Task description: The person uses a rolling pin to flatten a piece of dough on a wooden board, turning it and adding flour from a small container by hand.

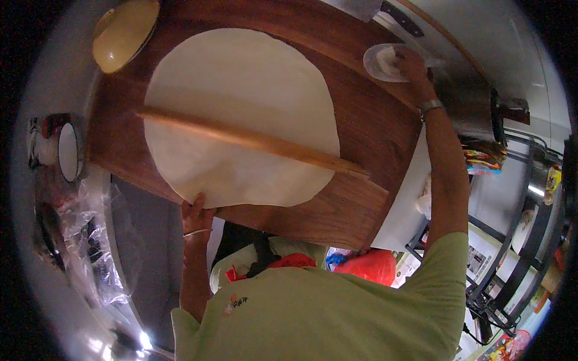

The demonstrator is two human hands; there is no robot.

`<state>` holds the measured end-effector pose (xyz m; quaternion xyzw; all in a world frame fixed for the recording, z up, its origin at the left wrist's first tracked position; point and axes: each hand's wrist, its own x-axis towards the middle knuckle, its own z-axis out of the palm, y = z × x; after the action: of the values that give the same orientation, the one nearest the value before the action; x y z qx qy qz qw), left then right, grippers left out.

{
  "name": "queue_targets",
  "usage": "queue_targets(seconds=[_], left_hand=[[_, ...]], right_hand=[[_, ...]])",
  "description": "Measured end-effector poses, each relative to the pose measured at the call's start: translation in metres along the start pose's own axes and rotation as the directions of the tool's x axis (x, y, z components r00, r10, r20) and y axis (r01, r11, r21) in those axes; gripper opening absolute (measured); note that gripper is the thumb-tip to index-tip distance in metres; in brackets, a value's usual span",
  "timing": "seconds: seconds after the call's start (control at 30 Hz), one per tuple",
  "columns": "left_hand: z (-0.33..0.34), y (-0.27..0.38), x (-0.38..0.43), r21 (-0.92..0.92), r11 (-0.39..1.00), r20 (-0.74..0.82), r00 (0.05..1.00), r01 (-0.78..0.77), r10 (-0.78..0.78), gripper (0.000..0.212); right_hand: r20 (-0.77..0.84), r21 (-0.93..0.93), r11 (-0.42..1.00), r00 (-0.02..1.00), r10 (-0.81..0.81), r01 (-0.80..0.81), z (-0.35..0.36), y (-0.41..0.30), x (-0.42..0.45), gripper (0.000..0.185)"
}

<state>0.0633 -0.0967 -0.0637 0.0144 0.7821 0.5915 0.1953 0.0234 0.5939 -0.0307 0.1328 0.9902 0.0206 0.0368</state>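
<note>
A large, thin round sheet of dough lies flat on a dark wooden board. Across it, slanting from left down to the right, rests a long wooden rolling pin that no hand touches. My left hand is at the dough's near edge, fingertips on the board's front edge or the dough; it wears a bracelet. At the far right, my right hand reaches into a small clear bowl with white powder in it. Its fingertips are partly hidden, so whether they pinch any powder does not show.
A yellowish bowl sits at the board's far left corner. Beyond the small bowl lies a cleaver with a dark handle. A metal pot stands at the right, above a black rack holding packages. Clear plastic film hangs at the left.
</note>
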Motion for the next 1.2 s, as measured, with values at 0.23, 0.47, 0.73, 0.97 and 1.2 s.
queue_targets(seconds=[0.23, 0.47, 0.73, 0.97, 1.2], left_hand=[[0.008, 0.005, 0.002, 0.038, 0.991, 0.044, 0.991, -0.126, 0.124, 0.04], [0.011, 0.008, 0.006, -0.268, 0.959, 0.112, 0.992, 0.088, -0.06, 0.039], [0.017, -0.012, 0.013, -0.866, 0.396, 0.307, 0.95, 0.305, -0.061, 0.044], [0.013, -0.026, 0.017, -0.294, 0.955, 0.314, 0.942, -0.026, 0.122, 0.041], [0.023, 0.016, 0.011, -0.729, 0.615, 0.402, 0.915, 0.3, 0.03, 0.038]], right_hand=[[0.025, 0.184, 0.983, 0.999, -0.024, 0.019, -0.004, 0.033, -0.019, 0.032], [-0.199, 0.111, 0.987, 0.976, -0.091, 0.114, -0.088, -0.014, -0.064, 0.033], [-0.035, 0.667, 0.588, 0.807, -0.589, 0.458, -0.147, -0.228, -0.046, 0.022], [0.159, 0.851, 0.523, 0.924, -0.348, 0.051, -0.233, -0.299, -0.002, 0.021], [0.015, 0.444, 0.835, 0.929, -0.369, 0.324, -0.201, -0.257, -0.075, 0.019]])
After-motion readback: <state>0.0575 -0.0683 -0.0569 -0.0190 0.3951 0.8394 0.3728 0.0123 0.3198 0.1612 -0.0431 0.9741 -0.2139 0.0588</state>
